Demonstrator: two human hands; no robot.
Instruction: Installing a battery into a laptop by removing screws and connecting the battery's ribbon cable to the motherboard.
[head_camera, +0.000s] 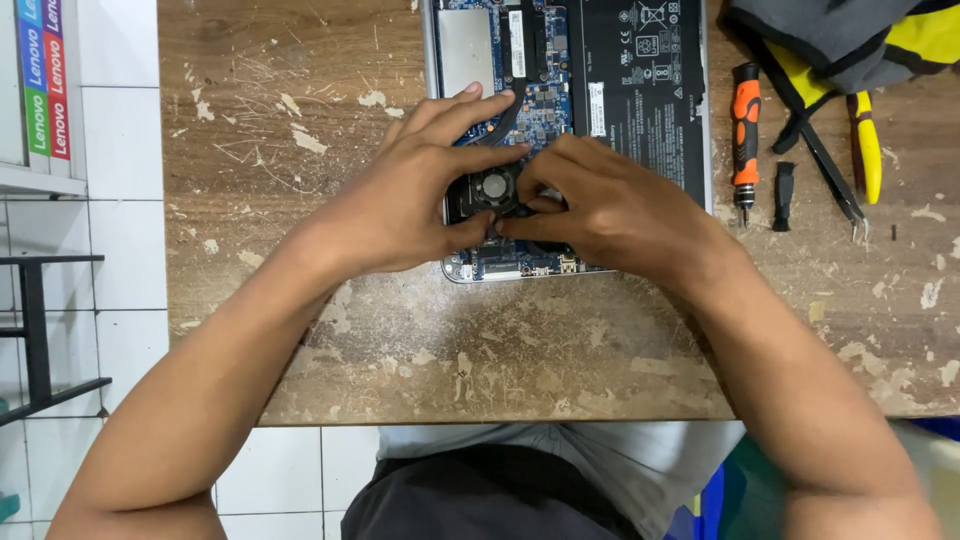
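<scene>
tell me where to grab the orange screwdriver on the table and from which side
Grip the orange screwdriver around its thick orange-and-black handle, coming down from above with the right hand, probably the nearer one. It lies flat on the wooden table, tip toward the person, just right of the opened laptop, apart from the small black piece beside it.

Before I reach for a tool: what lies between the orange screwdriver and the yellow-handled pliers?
In the head view, a small black bit and dark tweezers lie between the orange screwdriver and the yellow-handled pliers.
</scene>
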